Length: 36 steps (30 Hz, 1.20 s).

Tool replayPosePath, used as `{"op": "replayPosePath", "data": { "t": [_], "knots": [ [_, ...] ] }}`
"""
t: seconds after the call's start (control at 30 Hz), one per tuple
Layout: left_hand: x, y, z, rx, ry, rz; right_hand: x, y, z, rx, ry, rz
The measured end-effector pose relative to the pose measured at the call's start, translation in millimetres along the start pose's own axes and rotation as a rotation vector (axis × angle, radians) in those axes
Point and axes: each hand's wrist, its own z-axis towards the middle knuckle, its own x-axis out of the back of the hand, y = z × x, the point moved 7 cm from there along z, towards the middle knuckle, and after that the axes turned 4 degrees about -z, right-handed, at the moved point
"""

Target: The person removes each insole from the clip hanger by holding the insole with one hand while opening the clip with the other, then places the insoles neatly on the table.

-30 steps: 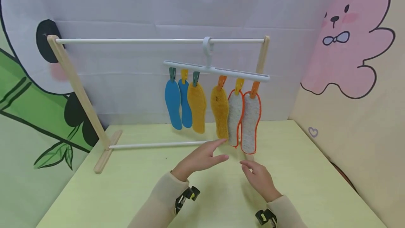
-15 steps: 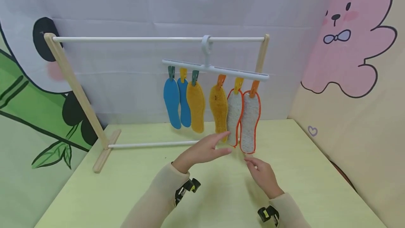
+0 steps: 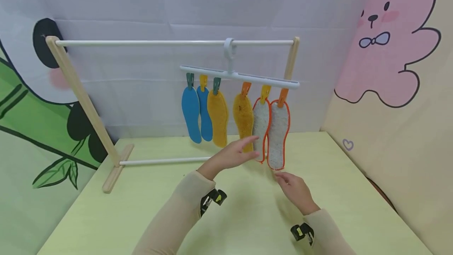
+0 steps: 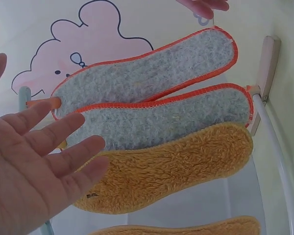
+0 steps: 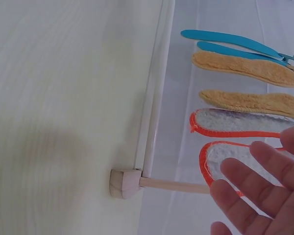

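Six felt-like insoles hang from a white hanger (image 3: 247, 77), held by coloured clothespins. Nearest the hands are two grey insoles with orange-red edging, the rightmost grey insole (image 3: 278, 137) and the inner grey insole (image 3: 261, 123), beside a fuzzy mustard insole (image 3: 243, 119). My left hand (image 3: 230, 156), fingers extended, reaches in front of the mustard and inner grey insoles; the left wrist view shows its palm, holding nothing. Just below the rightmost insole's lower tip is my right hand (image 3: 297, 193), its fingers loosely bent in the right wrist view. Whether it touches that tip I cannot tell.
The hanger hooks over the top bar (image 3: 141, 43) of a wooden-ended rack. Further left hang another mustard insole (image 3: 217, 119) and two blue insoles, the nearer blue insole (image 3: 191, 115) leftmost. A lower bar (image 3: 166, 161) runs just above the pale tabletop (image 3: 106, 223).
My left hand has moved up and slightly right, now overlapping the inner grey insole. My right hand has shifted slightly right and up below the rightmost insole. The insoles hang much as before.
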Motion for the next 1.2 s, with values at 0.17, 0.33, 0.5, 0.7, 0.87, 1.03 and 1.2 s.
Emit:
{"op": "replayPosePath", "data": {
  "t": [0.17,0.33,0.5,0.7,0.87,1.03,1.2],
  "knots": [
    [2.0,2.7,3.4,-0.027,0.013,-0.016,2.6,2.6,5.6,-0.013,0.015,0.001],
    [2.0,6.4,5.0,-0.03,0.007,-0.027,4.1,3.9,8.2,-0.018,0.005,0.002],
    [1.7,8.4,6.7,-0.026,0.009,-0.038,7.5,7.8,11.9,-0.031,-0.021,-0.012],
    [-0.1,8.3,8.3,-0.011,0.0,-0.042,17.3,15.3,20.1,-0.042,-0.03,-0.064],
    [-0.5,6.5,8.7,0.002,0.003,-0.04,17.8,17.6,25.7,-0.043,-0.047,-0.066],
    [-0.8,5.8,11.6,-0.006,-0.004,-0.046,16.2,20.6,30.7,-0.067,-0.038,-0.058],
    [1.7,7.4,16.4,-0.021,0.005,-0.039,17.0,20.8,37.0,-0.054,-0.028,-0.066]
  ]
}}
